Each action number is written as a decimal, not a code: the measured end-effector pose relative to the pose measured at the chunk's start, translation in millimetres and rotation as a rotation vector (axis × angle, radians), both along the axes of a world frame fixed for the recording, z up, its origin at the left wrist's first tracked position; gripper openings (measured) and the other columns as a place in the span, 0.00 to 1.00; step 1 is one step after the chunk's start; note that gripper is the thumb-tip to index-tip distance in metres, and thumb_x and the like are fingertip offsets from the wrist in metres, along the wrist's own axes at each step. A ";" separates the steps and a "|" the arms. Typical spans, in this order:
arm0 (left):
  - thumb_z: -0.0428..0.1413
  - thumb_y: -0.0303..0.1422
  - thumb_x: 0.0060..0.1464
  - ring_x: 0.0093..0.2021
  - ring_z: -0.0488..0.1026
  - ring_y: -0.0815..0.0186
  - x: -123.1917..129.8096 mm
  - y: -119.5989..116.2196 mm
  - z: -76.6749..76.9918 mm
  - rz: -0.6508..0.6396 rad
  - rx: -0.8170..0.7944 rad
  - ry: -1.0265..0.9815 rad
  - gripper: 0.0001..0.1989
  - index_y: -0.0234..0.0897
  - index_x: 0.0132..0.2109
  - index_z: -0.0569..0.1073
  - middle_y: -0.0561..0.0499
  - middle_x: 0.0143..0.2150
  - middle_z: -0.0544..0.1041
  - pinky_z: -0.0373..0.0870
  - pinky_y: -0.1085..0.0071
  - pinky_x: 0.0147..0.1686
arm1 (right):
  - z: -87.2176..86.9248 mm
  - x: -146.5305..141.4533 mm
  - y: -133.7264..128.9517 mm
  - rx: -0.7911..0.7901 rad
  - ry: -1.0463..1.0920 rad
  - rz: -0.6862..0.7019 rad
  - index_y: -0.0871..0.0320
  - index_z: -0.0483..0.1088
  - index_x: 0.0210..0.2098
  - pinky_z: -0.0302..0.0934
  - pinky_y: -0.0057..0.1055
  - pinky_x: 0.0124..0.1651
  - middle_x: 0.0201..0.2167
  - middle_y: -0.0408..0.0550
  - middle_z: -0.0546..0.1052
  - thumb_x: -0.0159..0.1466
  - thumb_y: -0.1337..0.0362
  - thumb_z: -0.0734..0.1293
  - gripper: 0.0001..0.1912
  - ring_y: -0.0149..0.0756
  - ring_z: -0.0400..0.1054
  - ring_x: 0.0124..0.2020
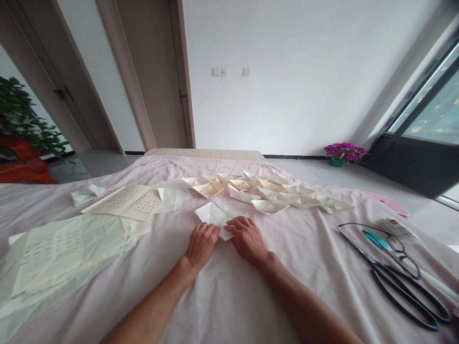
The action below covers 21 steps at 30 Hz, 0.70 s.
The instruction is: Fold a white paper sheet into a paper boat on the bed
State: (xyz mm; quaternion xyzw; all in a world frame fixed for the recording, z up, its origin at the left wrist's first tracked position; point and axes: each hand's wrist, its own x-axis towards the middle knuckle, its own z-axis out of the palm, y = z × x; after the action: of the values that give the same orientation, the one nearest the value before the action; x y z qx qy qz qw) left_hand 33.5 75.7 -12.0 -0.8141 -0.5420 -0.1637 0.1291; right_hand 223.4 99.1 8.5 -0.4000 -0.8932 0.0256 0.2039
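A folded sheet of paper (pixel 213 212) lies on the pink cloth, turned like a diamond, with creases across it. My left hand (pixel 202 242) rests at its lower left edge, fingers curled together against the paper. On its lower right side, my right hand (pixel 247 238) presses down with fingers bent and the thumb near the paper's corner. The fingertips of both hands are partly hidden. Just beyond stand several folded paper boats (pixel 269 206), grouped in rows to the right of the sheet.
Printed paper sheets (pixel 125 200) and a larger stack (pixel 60 248) lie on the left, near a crumpled paper (pixel 88 193). At right are black-handled scissors (pixel 398 282), glasses (pixel 409 265) and a blue object (pixel 375 240). Pink flowers (pixel 344 151) stand on the floor.
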 end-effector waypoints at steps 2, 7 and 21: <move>0.49 0.26 0.60 0.39 0.70 0.59 -0.8 -1.3 0.6 0.002 -0.020 -0.028 0.11 0.40 0.40 0.75 0.47 0.36 0.77 0.64 0.64 0.37 | -1.9 3.1 2.2 -0.047 -0.023 0.013 0.48 0.75 0.45 0.56 0.35 0.50 0.47 0.43 0.77 0.62 0.69 0.63 0.15 0.39 0.65 0.48; 0.50 0.27 0.60 0.40 0.71 0.62 -14.8 -4.9 -1.4 0.004 -0.063 -0.165 0.10 0.40 0.39 0.75 0.49 0.40 0.78 0.65 0.66 0.40 | -4.9 13.6 16.3 -0.090 0.024 -0.005 0.51 0.76 0.41 0.57 0.31 0.48 0.44 0.43 0.77 0.67 0.62 0.61 0.11 0.35 0.66 0.45; 0.52 0.31 0.60 0.40 0.70 0.66 -18.2 10.7 -4.7 0.166 -0.135 -0.380 0.06 0.38 0.35 0.72 0.50 0.37 0.73 0.64 0.71 0.39 | -15.4 -8.8 34.4 -0.138 -0.060 -0.316 0.56 0.69 0.32 0.47 0.29 0.35 0.32 0.45 0.76 0.68 0.55 0.58 0.15 0.35 0.66 0.36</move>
State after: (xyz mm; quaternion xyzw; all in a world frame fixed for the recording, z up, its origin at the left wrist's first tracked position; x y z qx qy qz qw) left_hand 15.3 86.4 -16.7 -0.7279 -0.6316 -0.2665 -0.0173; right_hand 214.6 133.5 -6.9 -0.5490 -0.8210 0.0424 0.1506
